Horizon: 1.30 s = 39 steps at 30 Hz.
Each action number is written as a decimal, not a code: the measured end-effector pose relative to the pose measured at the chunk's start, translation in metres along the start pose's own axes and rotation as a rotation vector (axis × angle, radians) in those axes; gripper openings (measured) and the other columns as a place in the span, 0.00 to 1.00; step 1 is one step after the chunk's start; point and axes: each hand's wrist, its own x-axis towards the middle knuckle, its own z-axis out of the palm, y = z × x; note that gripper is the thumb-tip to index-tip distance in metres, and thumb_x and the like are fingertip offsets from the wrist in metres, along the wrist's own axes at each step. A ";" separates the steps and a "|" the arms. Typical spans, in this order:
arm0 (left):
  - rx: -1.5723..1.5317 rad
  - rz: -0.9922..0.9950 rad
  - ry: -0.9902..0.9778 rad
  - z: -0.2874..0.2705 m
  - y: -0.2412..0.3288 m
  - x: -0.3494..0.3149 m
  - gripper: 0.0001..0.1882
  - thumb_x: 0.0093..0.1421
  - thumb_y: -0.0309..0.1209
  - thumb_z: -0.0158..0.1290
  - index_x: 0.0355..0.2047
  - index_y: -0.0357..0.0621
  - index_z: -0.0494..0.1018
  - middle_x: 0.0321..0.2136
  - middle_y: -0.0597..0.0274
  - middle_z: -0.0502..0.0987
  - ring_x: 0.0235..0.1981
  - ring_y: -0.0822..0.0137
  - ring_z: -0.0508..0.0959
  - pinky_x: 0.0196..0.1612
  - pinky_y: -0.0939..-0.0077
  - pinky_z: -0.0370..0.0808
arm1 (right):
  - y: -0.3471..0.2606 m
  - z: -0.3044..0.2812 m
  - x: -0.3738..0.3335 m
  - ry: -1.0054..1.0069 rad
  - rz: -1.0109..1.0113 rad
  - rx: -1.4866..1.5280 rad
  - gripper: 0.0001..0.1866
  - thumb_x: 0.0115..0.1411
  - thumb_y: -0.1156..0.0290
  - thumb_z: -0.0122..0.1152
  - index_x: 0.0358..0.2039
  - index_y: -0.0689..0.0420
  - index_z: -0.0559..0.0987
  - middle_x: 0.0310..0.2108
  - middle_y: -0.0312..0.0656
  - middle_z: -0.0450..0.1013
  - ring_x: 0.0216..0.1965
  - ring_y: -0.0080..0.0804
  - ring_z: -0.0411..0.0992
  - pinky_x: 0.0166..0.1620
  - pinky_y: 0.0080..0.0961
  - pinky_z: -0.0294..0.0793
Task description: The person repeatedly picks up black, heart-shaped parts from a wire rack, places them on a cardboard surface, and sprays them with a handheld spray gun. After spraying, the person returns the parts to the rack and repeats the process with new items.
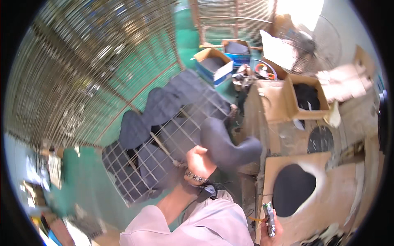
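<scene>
Green floor (88, 180) beneath the wire grid panel (164, 151), open cardboard boxes (213, 61) well beyond the fingers (197, 153)

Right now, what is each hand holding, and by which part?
The left hand grips a dark curved fabric piece at its lower end. The right hand holds a small metal tool around its lower body.

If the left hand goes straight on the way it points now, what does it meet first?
The left hand points up and right, already gripping the dark fan-blade piece. Beyond it, the brown cardboard box probably comes first, though depth is unclear.
</scene>
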 end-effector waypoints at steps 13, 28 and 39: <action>-0.159 1.326 0.388 -0.147 0.322 -0.115 0.23 0.46 0.27 0.47 0.44 0.34 0.73 0.45 0.51 0.79 0.48 0.50 0.78 0.57 0.56 0.74 | -0.090 0.082 0.106 -0.394 -0.157 -0.097 0.23 0.62 0.79 0.58 0.58 0.62 0.75 0.46 0.50 0.79 0.45 0.33 0.75 0.50 0.30 0.74; 0.009 0.898 1.530 -0.477 0.460 -0.222 0.34 0.62 0.65 0.48 0.60 0.62 0.63 0.40 0.62 0.75 0.38 0.59 0.76 0.35 0.38 0.68 | -0.144 0.188 0.178 -0.645 -0.013 -0.059 0.21 0.66 0.74 0.59 0.59 0.64 0.74 0.51 0.45 0.78 0.53 0.30 0.73 0.57 0.28 0.70; 1.099 0.106 0.300 -0.251 0.122 0.091 0.21 0.64 0.37 0.57 0.54 0.40 0.74 0.35 0.59 0.82 0.37 0.71 0.82 0.40 0.74 0.78 | -0.155 0.158 0.130 -0.229 -0.080 -0.104 0.19 0.64 0.72 0.59 0.55 0.60 0.76 0.49 0.53 0.78 0.51 0.42 0.76 0.55 0.30 0.73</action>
